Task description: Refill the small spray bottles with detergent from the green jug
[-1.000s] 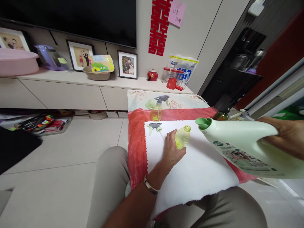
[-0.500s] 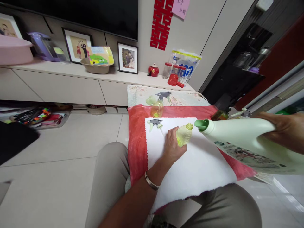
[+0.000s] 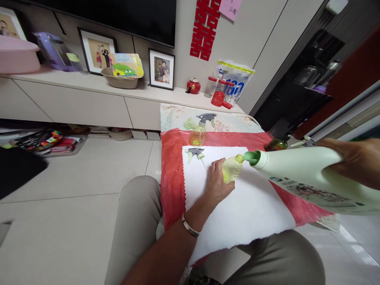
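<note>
My left hand [image 3: 219,181] is closed around a small yellow-green clear bottle [image 3: 232,169], tilted with its open mouth to the right. My right hand [image 3: 358,160] grips the handle of a large pale green jug [image 3: 299,162] with a printed label, held on its side. The jug's green spout sits right at the small bottle's mouth; whether liquid is flowing I cannot make out. A grey and green spray head [image 3: 195,152] with its tube lies on the white cloth [image 3: 234,209]. Behind it a spray bottle [image 3: 198,136] stands upright with its head on.
Red plastic sheeting [image 3: 172,178] covers the table under the cloth. A dark amber bottle [image 3: 276,144] lies beyond the jug. Along the cabinet ledge stand a framed photo [image 3: 162,69], a red pot [image 3: 193,86], lidded jars [image 3: 210,87] and a plastic bag [image 3: 234,75].
The small bottle's mouth and the jug's spout have come together, closing the small gap between them. The small bottle leans a little more toward the jug. The view has shifted slightly.
</note>
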The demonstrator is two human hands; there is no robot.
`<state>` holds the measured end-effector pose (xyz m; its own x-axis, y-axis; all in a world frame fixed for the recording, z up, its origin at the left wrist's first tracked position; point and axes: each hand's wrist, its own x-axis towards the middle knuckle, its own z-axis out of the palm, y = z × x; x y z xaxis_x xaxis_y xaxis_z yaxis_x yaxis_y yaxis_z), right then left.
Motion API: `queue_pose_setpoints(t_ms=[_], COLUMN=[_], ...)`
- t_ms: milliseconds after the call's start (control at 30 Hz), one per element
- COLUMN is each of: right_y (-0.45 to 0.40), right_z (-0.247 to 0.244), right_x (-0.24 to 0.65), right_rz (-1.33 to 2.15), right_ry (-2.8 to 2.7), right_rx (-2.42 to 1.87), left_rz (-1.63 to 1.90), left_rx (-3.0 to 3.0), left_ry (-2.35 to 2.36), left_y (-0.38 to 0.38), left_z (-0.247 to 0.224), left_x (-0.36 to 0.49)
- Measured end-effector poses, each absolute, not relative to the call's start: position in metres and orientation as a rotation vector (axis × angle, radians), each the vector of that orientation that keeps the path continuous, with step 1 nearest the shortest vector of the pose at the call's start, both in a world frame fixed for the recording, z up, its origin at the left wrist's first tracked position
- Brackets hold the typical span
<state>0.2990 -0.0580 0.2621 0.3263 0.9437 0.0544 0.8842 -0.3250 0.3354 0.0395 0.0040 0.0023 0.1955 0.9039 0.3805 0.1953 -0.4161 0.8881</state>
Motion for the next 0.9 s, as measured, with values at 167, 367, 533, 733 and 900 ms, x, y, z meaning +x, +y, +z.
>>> queue_pose_setpoints(t_ms=[167, 367, 533, 733, 900], right_y=[-0.056, -0.053, -0.052, -0.051, -0.049], right_z=[0.264, 0.265, 0.268, 0.273, 0.278], right_x=[0.299, 0.301, 0.297, 0.284, 0.278], right_rz=[0.359, 0.436, 0.412, 0.394, 0.438], right_ry=[1.590, 1.573, 1.566, 1.453, 1.468], right_rx=[2.356, 2.291, 2.306, 2.302, 2.269], left_rz=[1.254, 1.264, 1.251, 1.254, 1.244], left_rx=[1.754, 1.765, 1.762, 1.762, 1.755], left_ry=[1.032, 1.024, 1.029, 1.032, 1.034], left_y=[0.004, 0.004, 0.004, 0.004, 0.003], left_z=[0.003, 0.003, 0.002, 0.003, 0.004], left_x=[0.039, 0.040, 0.040, 0.039, 0.039])
